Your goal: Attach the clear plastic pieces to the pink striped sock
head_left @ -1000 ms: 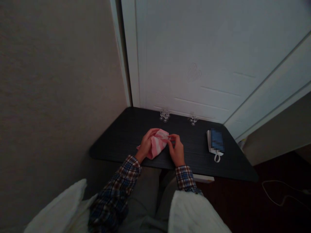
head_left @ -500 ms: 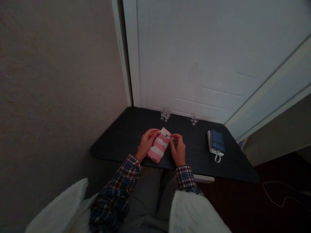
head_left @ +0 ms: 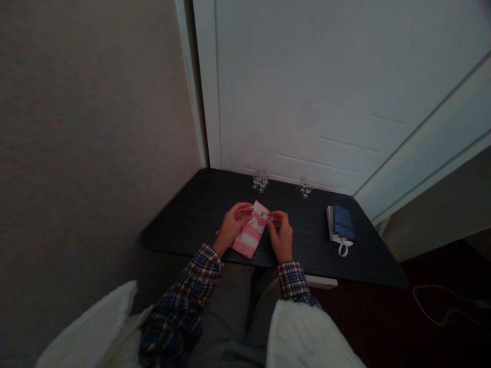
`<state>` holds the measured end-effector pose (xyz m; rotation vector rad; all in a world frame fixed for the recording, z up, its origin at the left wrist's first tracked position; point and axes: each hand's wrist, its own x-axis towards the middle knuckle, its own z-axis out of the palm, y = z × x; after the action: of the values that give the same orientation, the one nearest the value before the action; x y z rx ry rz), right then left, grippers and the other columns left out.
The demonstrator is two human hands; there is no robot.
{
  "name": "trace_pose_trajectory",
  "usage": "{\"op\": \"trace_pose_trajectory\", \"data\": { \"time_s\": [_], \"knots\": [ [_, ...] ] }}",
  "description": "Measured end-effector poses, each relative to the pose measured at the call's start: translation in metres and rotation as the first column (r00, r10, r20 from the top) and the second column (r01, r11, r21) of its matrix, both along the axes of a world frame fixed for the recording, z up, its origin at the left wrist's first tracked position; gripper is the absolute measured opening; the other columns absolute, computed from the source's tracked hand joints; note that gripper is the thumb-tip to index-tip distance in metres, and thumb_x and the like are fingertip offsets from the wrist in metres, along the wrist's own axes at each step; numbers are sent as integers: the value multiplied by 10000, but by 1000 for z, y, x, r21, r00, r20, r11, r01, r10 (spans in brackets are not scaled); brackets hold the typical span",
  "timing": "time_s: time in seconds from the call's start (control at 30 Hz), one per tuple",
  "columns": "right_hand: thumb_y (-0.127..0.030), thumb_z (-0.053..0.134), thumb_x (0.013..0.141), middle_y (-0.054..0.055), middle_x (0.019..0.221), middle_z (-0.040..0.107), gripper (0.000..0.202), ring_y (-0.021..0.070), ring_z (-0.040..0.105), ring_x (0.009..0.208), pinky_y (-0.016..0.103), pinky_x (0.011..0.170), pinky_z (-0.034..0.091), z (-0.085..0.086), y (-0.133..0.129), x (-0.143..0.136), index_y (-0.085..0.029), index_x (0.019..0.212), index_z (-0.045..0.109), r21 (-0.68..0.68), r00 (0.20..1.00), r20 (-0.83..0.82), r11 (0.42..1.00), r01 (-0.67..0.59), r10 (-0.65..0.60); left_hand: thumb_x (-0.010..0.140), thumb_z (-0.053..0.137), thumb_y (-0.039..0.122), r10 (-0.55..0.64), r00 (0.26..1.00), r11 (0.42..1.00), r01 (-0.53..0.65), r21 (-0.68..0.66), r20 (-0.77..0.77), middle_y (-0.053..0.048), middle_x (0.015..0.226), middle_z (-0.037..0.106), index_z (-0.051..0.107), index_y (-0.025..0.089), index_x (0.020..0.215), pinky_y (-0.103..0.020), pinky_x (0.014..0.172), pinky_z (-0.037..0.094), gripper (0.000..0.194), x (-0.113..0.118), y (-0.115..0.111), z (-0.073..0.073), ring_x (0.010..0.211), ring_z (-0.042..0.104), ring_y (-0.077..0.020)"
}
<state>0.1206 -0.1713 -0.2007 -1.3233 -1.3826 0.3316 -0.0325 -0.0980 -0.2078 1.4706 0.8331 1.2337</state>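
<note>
My left hand (head_left: 231,227) grips the left side of a pink-and-white striped cloth (head_left: 250,236), fingers bent over its upper edge. The cloth looks folded into a narrow shape and slants above the table's front part. Lying across its upper end is a small clear glass (head_left: 263,214), which looks stemmed; its details are blurred. Fingertips of my right hand (head_left: 282,235) pinch the right end of this glass beside the cloth's edge. Whether they also hold the cloth I cannot tell.
The dark table (head_left: 187,214) stands against a white panel (head_left: 276,92). Several small clear glasses (head_left: 261,181) cluster at the back, with another group of clear glasses (head_left: 306,189) to their right. A blue-covered item (head_left: 342,222) with a white loop lies at the right.
Both hands keep nearly the same place. The cloth's upper end and the glass have shifted slightly between my fingers.
</note>
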Motion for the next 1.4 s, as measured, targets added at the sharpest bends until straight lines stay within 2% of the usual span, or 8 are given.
{"op": "trace_pose_trajectory", "data": {
  "time_s": [0.23, 0.57, 0.73, 0.93, 1.17, 1.4],
  "knots": [
    [-303, 542, 910, 60, 1051, 614, 253, 164, 622, 869, 344, 738, 539, 5, -3, -2, -153, 1113, 561, 0, 999, -8, 999, -53, 53, 882, 566, 281, -27, 1000, 1000, 27, -9, -7, -91, 1149, 596, 540, 149, 1181, -433, 835, 519, 328, 2, 1, -5, 990, 606, -219],
    [-307, 526, 919, 60, 1050, 617, 256, 161, 624, 859, 350, 745, 536, 2, -2, 0, -152, 1121, 558, -24, 999, -17, 999, -34, 34, 879, 572, 282, -85, 991, 996, 80, -51, -105, -82, 1103, 621, 591, 134, 1089, -423, 832, 518, 258, 2, 1, -6, 965, 616, -206],
    [-314, 537, 913, 50, 1000, 629, 254, 154, 629, 827, 336, 720, 540, -1, 1, 1, -147, 1103, 567, -64, 999, -9, 997, -34, 33, 880, 571, 290, -40, 994, 999, 36, -40, -98, -83, 1100, 623, 584, 135, 1105, -425, 833, 517, 274, 1, 0, -2, 965, 617, -208],
    [-331, 532, 916, 34, 926, 637, 247, 134, 627, 753, 313, 682, 537, -2, 0, 0, -140, 1065, 579, -93, 999, 17, 995, -45, 47, 881, 569, 292, -22, 996, 1000, 22, 6, -91, -83, 1102, 623, 577, 137, 1121, -425, 831, 520, 285, 1, 1, -5, 963, 619, -208],
    [-325, 532, 915, 43, 967, 630, 255, 150, 627, 805, 333, 712, 535, 1, -1, 1, -144, 1091, 568, -77, 999, 36, 997, -25, 28, 882, 567, 292, -4, 990, 996, 17, 91, -140, -90, 1133, 613, 561, 144, 1157, -435, 841, 519, 312, 2, -3, -4, 986, 615, -217],
    [-336, 552, 902, 43, 968, 624, 270, 150, 623, 804, 327, 699, 535, 2, 0, -1, -144, 1092, 566, -54, 998, 57, 998, -16, 19, 877, 573, 296, 125, 958, 975, -71, 209, -259, -92, 1173, 599, 586, 149, 1122, -462, 893, 485, 286, -1, -5, -2, 1042, 589, -229]
  ]
}}
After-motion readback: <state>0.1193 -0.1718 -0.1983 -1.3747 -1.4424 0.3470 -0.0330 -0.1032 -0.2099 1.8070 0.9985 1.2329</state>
